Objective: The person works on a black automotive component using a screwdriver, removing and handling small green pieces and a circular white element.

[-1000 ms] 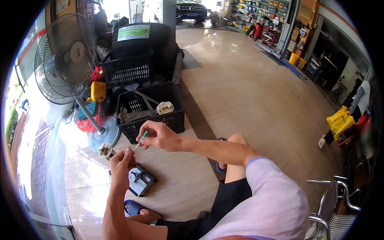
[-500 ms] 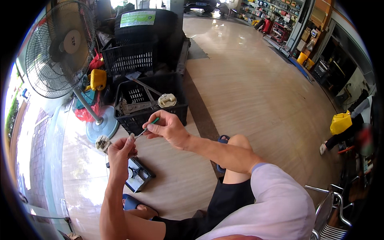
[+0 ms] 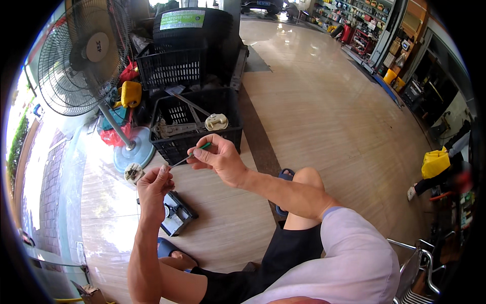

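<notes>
My right hand [image 3: 220,159] is closed round a small screwdriver with a green handle [image 3: 205,146] and a thin metal shaft. The shaft slants down to the left, and its tip meets the pinched thumb and fingers of my left hand [image 3: 153,186]. Whatever is between those left fingers is too small or too hidden to make out. Right beside the left hand shows a round off-white part [image 3: 133,173] with dark marks; whether the hand touches it, I cannot tell. Below the hands, a dark tray-like case [image 3: 178,215] with a pale inside lies on the floor.
A black crate [image 3: 197,144] ahead holds metal parts, with a round cream part [image 3: 216,122] at its rim. Behind are another crate [image 3: 169,68] and a tyre [image 3: 217,28]. A standing fan [image 3: 96,48] is at left, a metal chair [image 3: 422,268] at right, a person with a yellow bag [image 3: 435,163] far right.
The whole view has shifted slightly. My hands are a little farther apart, and more of the screwdriver's shaft shows between them. The right hand still grips the handle.
</notes>
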Demonstrator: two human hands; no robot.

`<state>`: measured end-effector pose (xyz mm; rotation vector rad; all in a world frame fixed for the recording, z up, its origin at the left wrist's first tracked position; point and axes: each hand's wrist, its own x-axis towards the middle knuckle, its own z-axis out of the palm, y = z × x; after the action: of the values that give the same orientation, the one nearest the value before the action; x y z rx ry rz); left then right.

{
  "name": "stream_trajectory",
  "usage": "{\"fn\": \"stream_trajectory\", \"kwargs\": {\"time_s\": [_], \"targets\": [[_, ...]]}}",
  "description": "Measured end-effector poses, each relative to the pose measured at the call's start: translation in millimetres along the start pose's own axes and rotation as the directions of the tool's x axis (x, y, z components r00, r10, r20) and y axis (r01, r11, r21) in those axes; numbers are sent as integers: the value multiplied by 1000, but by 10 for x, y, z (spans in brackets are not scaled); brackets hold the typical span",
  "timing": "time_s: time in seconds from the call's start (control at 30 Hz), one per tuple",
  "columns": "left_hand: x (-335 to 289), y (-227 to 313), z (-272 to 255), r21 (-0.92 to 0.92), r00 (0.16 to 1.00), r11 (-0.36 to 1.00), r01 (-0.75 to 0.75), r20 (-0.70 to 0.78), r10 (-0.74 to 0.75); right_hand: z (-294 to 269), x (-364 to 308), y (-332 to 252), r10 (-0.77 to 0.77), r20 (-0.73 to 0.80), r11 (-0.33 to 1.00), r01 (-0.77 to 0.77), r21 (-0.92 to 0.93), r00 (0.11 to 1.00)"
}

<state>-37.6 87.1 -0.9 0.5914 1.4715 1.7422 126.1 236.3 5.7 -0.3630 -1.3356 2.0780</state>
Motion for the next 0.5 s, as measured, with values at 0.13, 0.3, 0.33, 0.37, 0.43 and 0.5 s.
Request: {"fn": "stream_trajectory", "kwargs": {"time_s": [0.13, 0.3, 0.33, 0.37, 0.43, 0.5], "targets": [[-50, -7, 26, -2, 1000, 1000, -19, 0, 19, 15, -30, 0, 34, -1, 999, -34, 31, 999], [-77, 8, 38, -22, 999, 999, -39, -12, 39, -9, -21, -61, -6, -22, 998, 8, 68, 1000], [-90, 16, 38, -26, 999, 999, -40, -16, 40, -1, -23, -48, -6, -20, 998, 8, 69, 1000], [-100, 23, 37, -30, 999, 999, -40, -19, 40, 9, -28, -24, -1, -8, 999, 1, 53, 1000], [-113, 50, 36, -21, 999, 999, -44, -26, 43, 9, -18, 4, 6, 5, 999, -6, 38, 1000], [-107, 26, 51, -19, 999, 999, -41, -25, 40, -13, -21, -4, 21, 3, 999, -21, 33, 1000]]}}
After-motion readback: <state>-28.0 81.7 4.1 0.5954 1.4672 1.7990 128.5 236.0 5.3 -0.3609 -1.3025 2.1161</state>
